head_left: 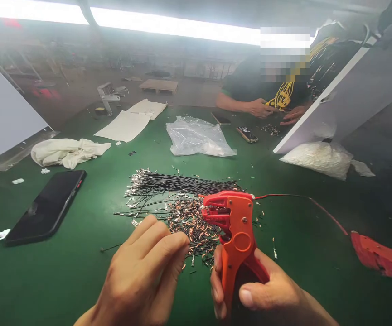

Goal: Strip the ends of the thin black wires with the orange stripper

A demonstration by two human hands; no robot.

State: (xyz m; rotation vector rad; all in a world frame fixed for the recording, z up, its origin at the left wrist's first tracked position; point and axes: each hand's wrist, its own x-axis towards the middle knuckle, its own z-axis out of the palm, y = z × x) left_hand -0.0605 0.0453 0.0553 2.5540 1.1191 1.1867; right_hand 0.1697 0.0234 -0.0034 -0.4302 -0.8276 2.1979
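Right hand (270, 287): grasping one orange-and-red pistol-shaped wire stripper (240, 228), holding it over the green tabletop (304, 213). Left hand (144, 269): curling its fingers nearby; whether gripping a thin black wire (110, 248), cannot tell. One bundle of black terminal-tipped wires (191, 183): lying beyond a heap of black-and-copper clippings (191, 226). Step, apparently: stripping ends; next move likely calling for aligning an end with the stripper.

On my feed I see a black phone (46, 206) at left, crumpled white cloth (70, 153) behind it, pale paper sheets (124, 126) farther back. Centre: clear plastic bag (199, 138), smaller phone (247, 134) near its right. Right: bag of whitish bits (320, 158) beside panel (359, 95). Far side: co-worker (239, 83), yellow cable (283, 96).
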